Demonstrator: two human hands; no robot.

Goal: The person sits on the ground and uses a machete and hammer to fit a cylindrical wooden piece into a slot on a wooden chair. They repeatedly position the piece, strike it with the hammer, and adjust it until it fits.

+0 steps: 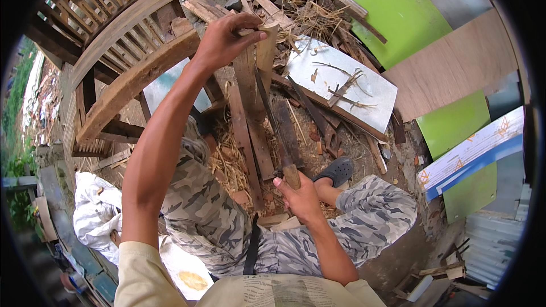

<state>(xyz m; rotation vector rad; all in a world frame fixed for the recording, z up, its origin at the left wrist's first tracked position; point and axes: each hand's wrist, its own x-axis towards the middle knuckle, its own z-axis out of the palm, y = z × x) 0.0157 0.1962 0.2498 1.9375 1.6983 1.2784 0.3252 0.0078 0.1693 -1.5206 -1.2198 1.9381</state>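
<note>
- The pale wooden piece (266,48) stands at the far end of the work spot, just beyond the dark planks (243,131) lying between the person's legs.
- The left hand (230,37) grips its top end, fingers curled over the edge, thumb along the near face.
- The right hand (301,196) is closed around the wooden handle (291,176) of a long dark blade (272,108), which points away toward the pale piece; whether its tip touches cannot be told.
- The left arm reaches far forward, nearly straight; the right is lower and closer to the body, its forearm angled inward over the camouflage trousers (369,210).
- The earthen ground (392,253) carries straw (321,20) and scraps; a second tool (310,105) lies right of the blade, beside a white sheet (318,59) with twigs on it.
- Along the ground's left side stands slatted wooden furniture (139,68).
- Along its right side lie green panels (398,17), plywood (455,71) and corrugated metal (489,244).
</note>
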